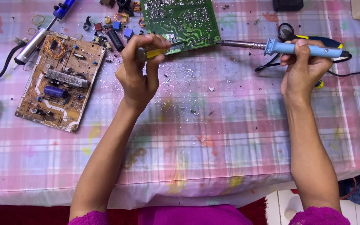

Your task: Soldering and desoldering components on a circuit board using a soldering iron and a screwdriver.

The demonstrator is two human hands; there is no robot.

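Left hand (138, 77): fingers clenched around a yellow-handled tool (157, 51), probably a small screwdriver; its dark tip points right and touches the lower edge of the green board (182, 18).
Right hand (303, 68): fingers closed around the blue handle of the soldering iron (271, 46); the thumb lies over the top of the handle, the other fingers under it.
Iron: it lies nearly level, and its metal tip reaches left to the lower right corner of the green board, touching it or just beside it; I cannot tell which.
Green board: at the top middle of the table, solder side up, just above the left fingers and well to the left of the right fingers.
Gap between tools: the 2 tips meet the same lower edge of the board, near each other but apart.
Step in hand, my judgement: a solder joint is heated while the screwdriver pries or steadies the board.
How to do it well: keep the iron tip flat on 1 joint, press lightly with the screwdriver, keep the left fingers behind the yellow handle and away from the hot metal.
Risk: the board is not clamped, so it can slide away under the push.
Around: a brown board (59, 81) lies left of the left hand, and a desoldering pump (36, 41) above it.
Cloth (213, 137): pink checked, covered with small solder crumbs.
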